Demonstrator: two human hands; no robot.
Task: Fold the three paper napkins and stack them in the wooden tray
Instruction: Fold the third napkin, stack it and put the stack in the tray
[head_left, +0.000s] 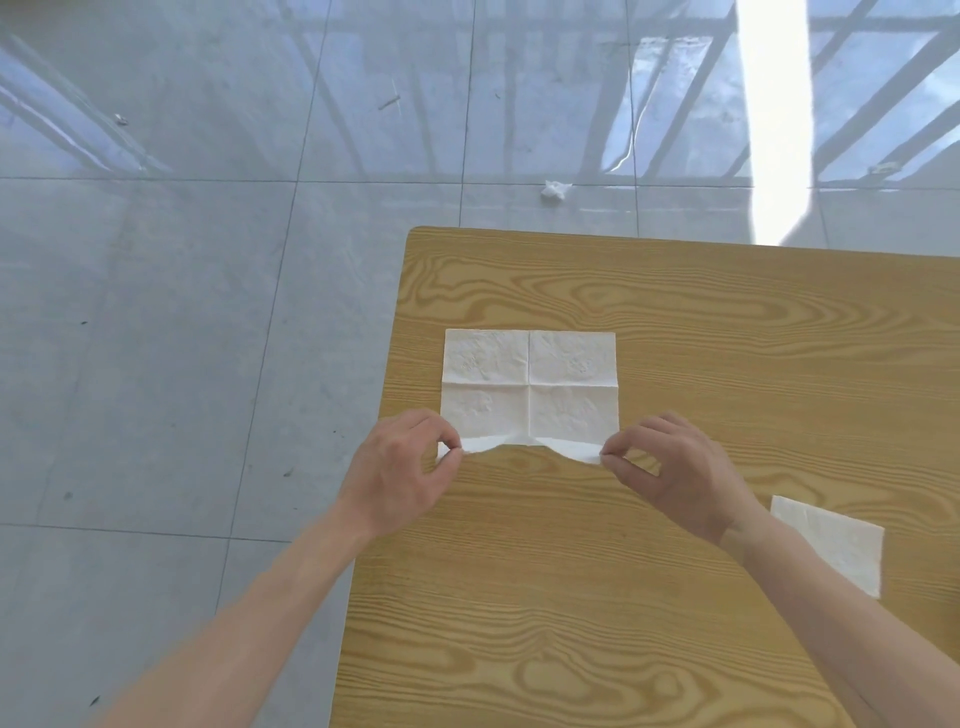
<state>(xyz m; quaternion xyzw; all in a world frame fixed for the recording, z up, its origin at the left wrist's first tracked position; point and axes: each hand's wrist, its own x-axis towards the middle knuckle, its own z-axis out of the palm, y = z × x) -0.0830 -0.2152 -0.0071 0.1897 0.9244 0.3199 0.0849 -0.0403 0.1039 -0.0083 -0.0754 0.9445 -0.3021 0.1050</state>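
Note:
A white paper napkin (530, 384) lies unfolded on the wooden table (675, 597), marked with cross-shaped creases. My left hand (402, 470) pinches its near left corner. My right hand (675, 473) pinches the near right corner. The near edge is lifted a little off the table between the two hands. A second white napkin (841, 540), folded, lies at the right, partly hidden behind my right forearm. No wooden tray is in view.
The table's left edge (379, 441) runs just beside my left hand, with grey tiled floor (182, 312) beyond it. A crumpled scrap of white paper (555, 189) lies on the floor past the table's far edge.

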